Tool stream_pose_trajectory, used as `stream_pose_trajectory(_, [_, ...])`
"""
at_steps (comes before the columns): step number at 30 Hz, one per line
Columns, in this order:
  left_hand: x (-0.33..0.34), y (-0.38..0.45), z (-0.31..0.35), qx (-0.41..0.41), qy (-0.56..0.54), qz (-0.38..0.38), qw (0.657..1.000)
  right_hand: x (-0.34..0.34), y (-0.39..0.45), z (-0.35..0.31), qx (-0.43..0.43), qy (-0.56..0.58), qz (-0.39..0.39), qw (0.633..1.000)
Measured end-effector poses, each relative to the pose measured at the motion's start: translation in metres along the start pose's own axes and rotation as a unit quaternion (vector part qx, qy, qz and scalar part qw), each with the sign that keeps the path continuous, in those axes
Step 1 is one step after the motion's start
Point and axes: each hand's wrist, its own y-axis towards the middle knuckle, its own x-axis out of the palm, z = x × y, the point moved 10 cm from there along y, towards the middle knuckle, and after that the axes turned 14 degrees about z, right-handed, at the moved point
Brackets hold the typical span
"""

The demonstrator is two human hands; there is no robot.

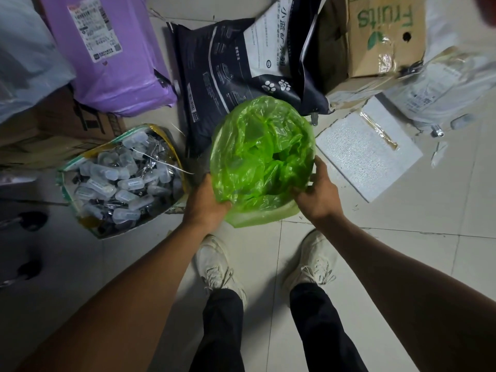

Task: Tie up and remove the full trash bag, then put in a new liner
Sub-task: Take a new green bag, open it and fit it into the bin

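2 bare hands work 1 translucent bright-green plastic liner (261, 157), which sits at the centre of the view, spread over a round bin that it hides. The left hand (206, 204) holds the liner's rim at 7 o'clock, fingers tucked under the film; the right hand (318, 196) pinches the rim at 4 o'clock, thumb raised. The film is crinkled, glossy and sunk into a hollow at its middle, with a flap hanging over the near edge. 2 white lace-up sneakers (214, 264) stand at 6 o'clock on pale glossy floor tiles (389, 251). Around it lie 1 purple parcel (112, 57) at 11 o'clock, 1 dark paw-print sack (241, 63) at 12, 1 brown "Fruits" carton (375, 36) at 1, 1 white foam slab (367, 151) at 3, and 1 open bag of small clear plastic cases (120, 178) at 9.
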Motion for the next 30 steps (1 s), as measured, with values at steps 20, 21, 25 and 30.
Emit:
stream_pose_trajectory(20, [-0.023,0.043,0.059,0.127,0.002,0.063,0.99,0.076,0.016,-0.092,-0.332,-0.271,-0.093,0.899])
stream_pose_trajectory(21, [-0.019,0.046,0.06,0.132,0.001,0.068,0.989,0.089,0.019,-0.089,-0.326,-0.29,-0.114,0.893])
stream_pose_trajectory(25, [-0.002,0.048,0.051,0.136,0.011,0.085,0.987,0.128,0.034,-0.07,-0.28,-0.319,-0.161,0.891])
stream_pose_trajectory(30, [0.003,0.049,0.045,0.16,-0.025,0.113,0.98,0.161,0.054,-0.046,-0.223,-0.316,-0.193,0.902])
